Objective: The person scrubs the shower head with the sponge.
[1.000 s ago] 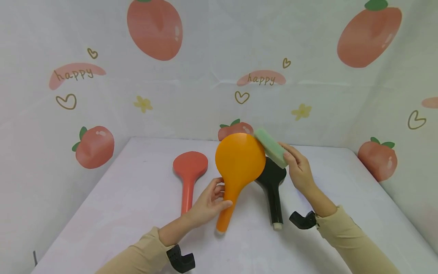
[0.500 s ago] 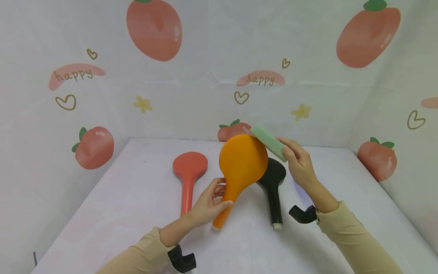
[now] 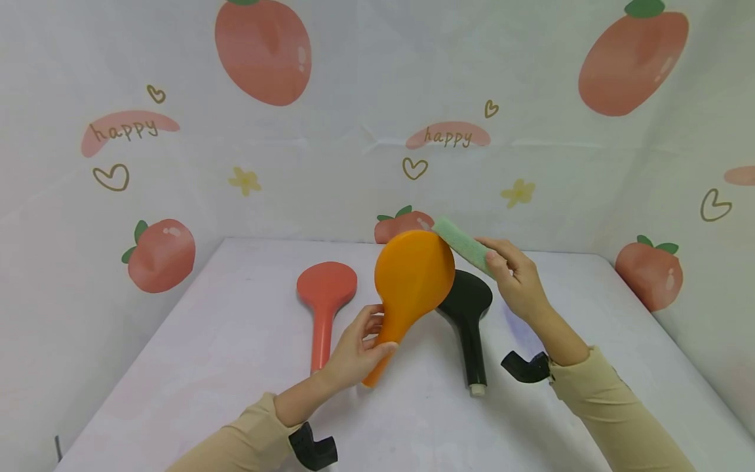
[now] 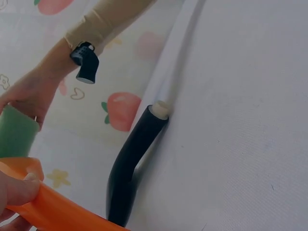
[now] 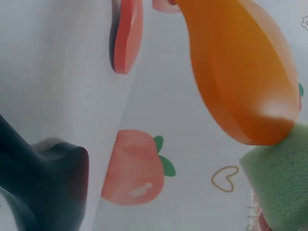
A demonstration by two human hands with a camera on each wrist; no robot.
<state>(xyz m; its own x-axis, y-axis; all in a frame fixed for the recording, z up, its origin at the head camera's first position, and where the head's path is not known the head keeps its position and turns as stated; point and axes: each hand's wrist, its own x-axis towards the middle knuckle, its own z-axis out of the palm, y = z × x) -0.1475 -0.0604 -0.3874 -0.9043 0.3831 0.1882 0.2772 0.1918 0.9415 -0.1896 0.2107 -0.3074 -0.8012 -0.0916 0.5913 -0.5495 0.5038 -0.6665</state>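
My left hand [image 3: 358, 349] grips the handle of an orange shower head [image 3: 413, 274], its round head raised and tilted above the table. A pale green sponge [image 3: 463, 244] is pinched between the thumb and fingers of my right hand [image 3: 519, 278]. The sponge lies along the upper right rim of the orange head; in the right wrist view the sponge [image 5: 279, 178] meets the head's edge. Only part of the left hand [image 4: 17, 192] shows in the left wrist view, with its thumb over the orange handle [image 4: 67, 214].
On the white table [image 3: 236, 341] a red shower head [image 3: 326, 285] lies to the left, its handle end hidden by the left arm. A black shower head [image 3: 470, 321] lies to the right, partly behind the orange one. A fruit-patterned cloth [image 3: 330, 177] hangs behind the table.
The orange shower head has turned in the left hand and its handle end has swung left and up. The sponge has shifted slightly up and left to the head's upper rim.
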